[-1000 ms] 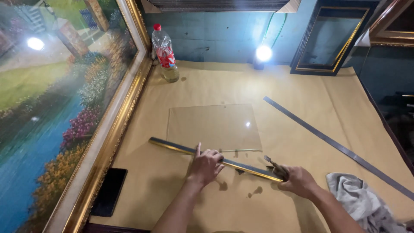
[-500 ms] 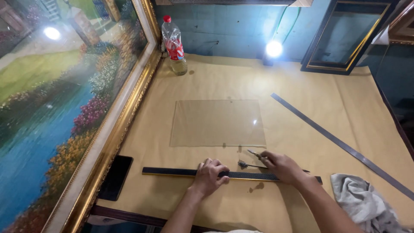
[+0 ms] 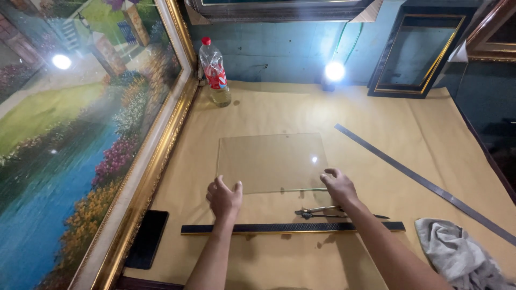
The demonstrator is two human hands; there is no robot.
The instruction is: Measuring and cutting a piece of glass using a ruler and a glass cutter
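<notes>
On the paper-covered table (image 3: 279,107) a clear glass pane (image 3: 271,161) lies flat, between the two hands at its near edge. The left hand (image 3: 224,197) rests open at the pane's near left corner, fingers loosely spread, thumb touching the edge. The right hand (image 3: 337,185) curls its fingers onto the near right corner. Just behind the hands lie a small metal cutter (image 3: 322,212) and a dark ruler (image 3: 293,227); a grey rag (image 3: 457,255) sits to the right

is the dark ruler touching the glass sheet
Apart. The head view shows the dark ruler lying nearer the person than the glass sheet, with a bare strip of brown paper between them.
</notes>
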